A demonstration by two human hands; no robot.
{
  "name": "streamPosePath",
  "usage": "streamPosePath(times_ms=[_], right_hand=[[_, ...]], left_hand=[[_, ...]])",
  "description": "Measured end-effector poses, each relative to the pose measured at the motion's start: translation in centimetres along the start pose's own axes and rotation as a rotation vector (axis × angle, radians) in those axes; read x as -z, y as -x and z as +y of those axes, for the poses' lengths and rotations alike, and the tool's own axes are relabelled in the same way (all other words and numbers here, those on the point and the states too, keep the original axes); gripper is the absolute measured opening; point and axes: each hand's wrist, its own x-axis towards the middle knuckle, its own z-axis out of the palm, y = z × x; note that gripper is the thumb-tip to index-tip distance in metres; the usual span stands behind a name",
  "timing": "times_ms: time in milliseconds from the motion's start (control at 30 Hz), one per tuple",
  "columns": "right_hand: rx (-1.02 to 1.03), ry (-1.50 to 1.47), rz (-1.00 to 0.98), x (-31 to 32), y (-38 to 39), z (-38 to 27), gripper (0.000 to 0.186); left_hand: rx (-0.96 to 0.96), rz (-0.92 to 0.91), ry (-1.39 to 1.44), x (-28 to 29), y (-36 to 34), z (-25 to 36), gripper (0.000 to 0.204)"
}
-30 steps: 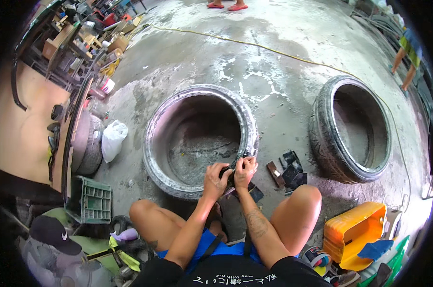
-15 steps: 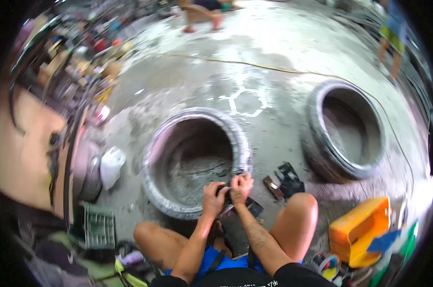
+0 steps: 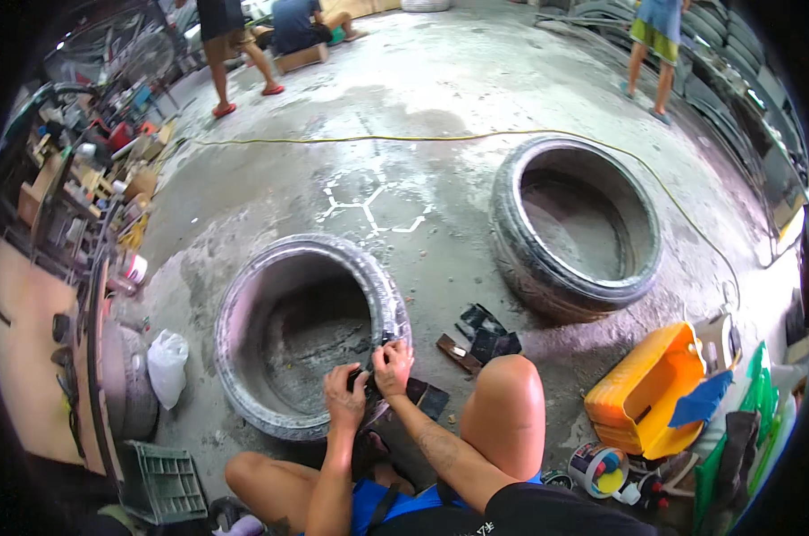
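In front of my knees a wide, dusty grey-black tyre (image 3: 234,357) lies on its side, its hollow facing up. My left hand (image 3: 345,395) is closed at the tyre's near right rim, round a small dark thing I cannot make out. Just right of it, my right hand (image 3: 392,368) is closed on the same rim, fingertips pressed together; a small dark bit shows by them, too small to name. By my right wrist a flat dark piece (image 3: 428,398) lies on the floor.
A second tyre (image 3: 511,259) lies to the right. Dark flat pieces (image 3: 489,335) lie between it and my knee. An orange container (image 3: 632,380) and an open tub (image 3: 598,469) stand right. Left are a white bag (image 3: 167,368) and a green crate (image 3: 167,482). A yellow cord (image 3: 404,138) crosses the floor.
My view has swung right and upward, so the tyres and both hands sit further left in it. More of the people at the back shows. Both hands stay at the near tyre's rim.
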Motion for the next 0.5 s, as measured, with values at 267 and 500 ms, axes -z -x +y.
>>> streamPosePath(times_ms=[267, 500], right_hand=[[0.241, 0.123, -0.026, 0.2, 1.4, 1.2, 0.011], [0.152, 0.094, -0.113, -0.7, -0.8, 2.1, 0.022]], left_hand=[[-0.025, -0.003, -0.025, -0.6, 1.3, -1.8, 0.019], [0.092, -0.012, 0.093, 2.3, -0.6, 1.4, 0.023]])
